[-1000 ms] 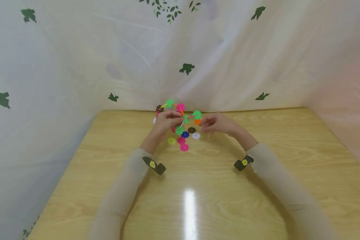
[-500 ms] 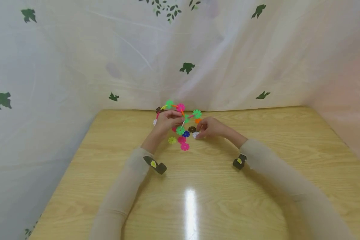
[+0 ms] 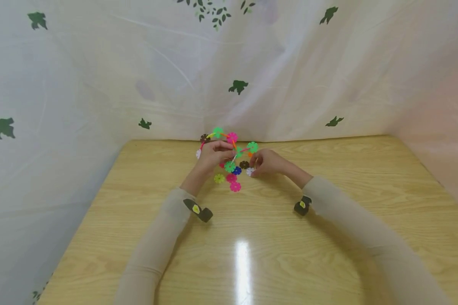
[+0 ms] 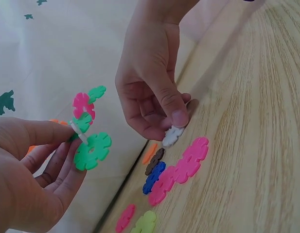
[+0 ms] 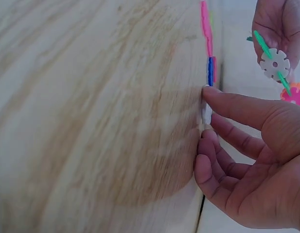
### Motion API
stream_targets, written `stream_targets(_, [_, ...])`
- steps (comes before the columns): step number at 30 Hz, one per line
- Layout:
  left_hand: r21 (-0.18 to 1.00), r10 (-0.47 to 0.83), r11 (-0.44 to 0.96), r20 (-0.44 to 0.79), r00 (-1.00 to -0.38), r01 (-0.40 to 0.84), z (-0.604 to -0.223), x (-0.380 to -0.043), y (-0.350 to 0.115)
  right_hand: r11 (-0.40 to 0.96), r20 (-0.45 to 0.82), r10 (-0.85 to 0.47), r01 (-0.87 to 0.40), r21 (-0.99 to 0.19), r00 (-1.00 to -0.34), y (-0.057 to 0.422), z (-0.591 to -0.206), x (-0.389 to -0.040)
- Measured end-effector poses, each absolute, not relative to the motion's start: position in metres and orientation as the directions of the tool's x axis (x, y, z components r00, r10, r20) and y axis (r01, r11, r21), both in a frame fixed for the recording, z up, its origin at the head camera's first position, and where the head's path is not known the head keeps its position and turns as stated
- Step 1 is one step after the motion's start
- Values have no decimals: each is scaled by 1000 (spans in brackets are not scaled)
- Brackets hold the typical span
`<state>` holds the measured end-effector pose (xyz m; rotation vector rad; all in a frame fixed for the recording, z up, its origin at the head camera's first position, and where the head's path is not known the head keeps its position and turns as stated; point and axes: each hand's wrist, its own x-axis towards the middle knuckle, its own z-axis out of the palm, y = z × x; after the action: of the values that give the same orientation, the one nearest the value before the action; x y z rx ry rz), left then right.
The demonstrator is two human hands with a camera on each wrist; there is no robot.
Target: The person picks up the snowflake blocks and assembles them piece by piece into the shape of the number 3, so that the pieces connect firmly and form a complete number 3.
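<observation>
From my remote station, I see the left hand (image 3: pixel 214 155) pinching a linked chain of multicoloured, flower-shaped plastic discs (image 4: pixel 93 151) above a light wood-grain table (image 3: pixel 275 228), as the right hand (image 3: pixel 272 162), fingers curled, pinches a loose white flower-shaped plastic disc (image 4: pixel 172 137) at the tabletop. Only my right wrist view catches the chain's white link (image 5: pixel 274 64) face-on.

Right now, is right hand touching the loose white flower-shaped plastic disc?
Touching. Left wrist view shows the right hand with its thumb tip against the loose white disc.
</observation>
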<state>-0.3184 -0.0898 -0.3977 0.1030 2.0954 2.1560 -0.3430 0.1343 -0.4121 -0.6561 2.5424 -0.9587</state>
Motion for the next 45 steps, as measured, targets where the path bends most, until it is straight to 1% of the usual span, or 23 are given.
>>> stream_targets(6, [999,151,-39,-22,-988,-28,-397,-318,-90,636,-138,-524,-278,-720,-841,140,-413,-342])
stream_targets(11, [998,135,-24,-47,-990,-50,-399,-321,-88,588,-127,-518,-244,-771,-846,148,-412,-339])
stream_targets(14, [997,122,-26,-67,-990,-71,-401,-320,-88,544,-130,-505,-198,-815,-853,153,-413,-336])
stream_targets(18, [996,110,-31,-82,-991,-86,-403,-318,-88,490,-122,-464,-140,-860,-878,160,-414,-332])
stream_targets(22, [996,105,-33,-78,-991,-82,-405,-315,-89,420,-75,-415,-117,-900,-907,165,-413,-331])
stream_targets(27, [996,97,-47,-69,-993,-73,-405,-315,-90,334,15,-347,-139,-932,-938,169,-407,-331])
stream_targets(30, [995,89,-67,-69,-994,-75,-405,-318,-90,283,69,-323,-166,-945,-944,168,-403,-331])
stream_targets(35, [991,77,-106,-73,-994,-81,-404,-320,-90,220,154,-296,-224,-949,-943,166,-402,-332])
stream_targets(40, [989,85,-108,-88,-992,-97,-402,-319,-90,161,240,-246,-284,-945,-939,164,-402,-333])
stream_targets(45, [989,101,-105,-90,-991,-101,-401,-320,-88,137,285,-215,-318,-938,-934,163,-402,-333])
